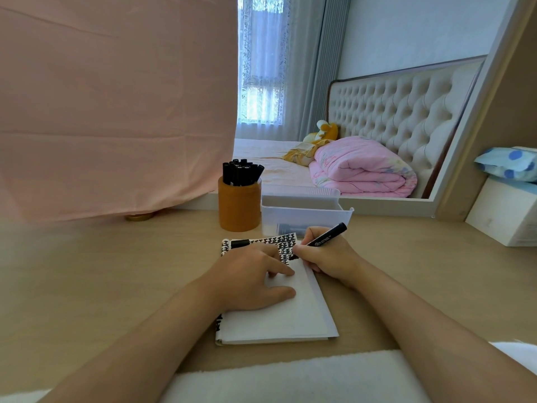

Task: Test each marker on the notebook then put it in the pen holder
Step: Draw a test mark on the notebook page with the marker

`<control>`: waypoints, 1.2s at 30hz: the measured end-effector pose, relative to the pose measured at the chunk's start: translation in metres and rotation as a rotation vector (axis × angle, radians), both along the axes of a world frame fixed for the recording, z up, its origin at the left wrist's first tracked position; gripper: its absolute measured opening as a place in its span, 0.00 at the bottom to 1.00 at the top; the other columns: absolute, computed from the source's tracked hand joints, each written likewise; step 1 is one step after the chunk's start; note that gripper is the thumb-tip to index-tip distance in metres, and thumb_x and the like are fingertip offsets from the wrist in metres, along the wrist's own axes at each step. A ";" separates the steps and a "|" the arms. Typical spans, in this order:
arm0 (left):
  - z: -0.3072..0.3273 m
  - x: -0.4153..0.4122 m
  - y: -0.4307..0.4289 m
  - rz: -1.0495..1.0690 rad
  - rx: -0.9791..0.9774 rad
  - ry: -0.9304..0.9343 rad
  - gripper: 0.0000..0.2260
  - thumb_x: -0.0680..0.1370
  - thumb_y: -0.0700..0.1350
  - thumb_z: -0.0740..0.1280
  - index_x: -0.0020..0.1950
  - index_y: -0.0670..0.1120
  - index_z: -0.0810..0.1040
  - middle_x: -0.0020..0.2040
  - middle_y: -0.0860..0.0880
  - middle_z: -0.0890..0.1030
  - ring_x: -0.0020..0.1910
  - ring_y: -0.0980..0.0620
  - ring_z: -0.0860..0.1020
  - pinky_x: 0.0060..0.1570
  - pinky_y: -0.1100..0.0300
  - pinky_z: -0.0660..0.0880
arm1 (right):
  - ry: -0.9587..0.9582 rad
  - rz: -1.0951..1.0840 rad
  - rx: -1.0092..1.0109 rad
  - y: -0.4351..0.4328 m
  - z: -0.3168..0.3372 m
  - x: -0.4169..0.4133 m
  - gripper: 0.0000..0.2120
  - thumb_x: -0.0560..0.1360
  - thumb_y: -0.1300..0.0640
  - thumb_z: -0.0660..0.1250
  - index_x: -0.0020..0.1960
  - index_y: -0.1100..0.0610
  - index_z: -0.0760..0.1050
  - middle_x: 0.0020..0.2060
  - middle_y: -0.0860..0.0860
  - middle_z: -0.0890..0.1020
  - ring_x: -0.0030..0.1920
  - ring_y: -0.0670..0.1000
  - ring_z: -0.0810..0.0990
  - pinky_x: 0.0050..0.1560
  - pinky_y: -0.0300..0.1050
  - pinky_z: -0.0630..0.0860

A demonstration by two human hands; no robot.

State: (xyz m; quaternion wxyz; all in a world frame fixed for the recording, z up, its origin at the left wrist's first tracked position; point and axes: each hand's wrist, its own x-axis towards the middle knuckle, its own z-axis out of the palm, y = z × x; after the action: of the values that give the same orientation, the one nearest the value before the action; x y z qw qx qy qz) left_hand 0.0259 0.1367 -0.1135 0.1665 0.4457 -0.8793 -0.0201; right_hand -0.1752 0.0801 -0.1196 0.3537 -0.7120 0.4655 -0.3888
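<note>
Right hand: centre of frame, fingers and thumb pinching the marker in a writing grip, its tip down on the page.
Left hand: just left of it, fingers spread flat, pressing the notebook onto the desk.
Cap: black, at the far edge of the left hand; whether held or lying loose cannot be told.
Notebook: open, rows of black test marks across its upper part, lower page blank.
Pen holder: brown cylinder above the notebook, near it, already stocked with black markers.
Clear bin: just right of the holder; contents not discernible.
Step in hand: judged to be the test stroke.
Next move: lift the tip, fit the cap, carry the marker up-frame and drop it upright into a crowded holder.
</note>
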 end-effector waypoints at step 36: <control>0.005 -0.002 0.004 0.026 0.048 -0.015 0.21 0.76 0.66 0.63 0.66 0.61 0.77 0.46 0.59 0.71 0.44 0.59 0.69 0.35 0.67 0.61 | 0.102 0.055 -0.089 -0.002 -0.003 -0.003 0.12 0.73 0.60 0.72 0.34 0.54 0.73 0.28 0.43 0.76 0.31 0.41 0.72 0.32 0.34 0.69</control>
State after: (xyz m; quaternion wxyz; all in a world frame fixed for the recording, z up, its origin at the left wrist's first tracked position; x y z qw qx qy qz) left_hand 0.0241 0.1410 -0.1081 0.1497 0.4610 -0.8739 -0.0357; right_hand -0.1784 0.0784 -0.1226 0.3079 -0.7584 0.4457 -0.3623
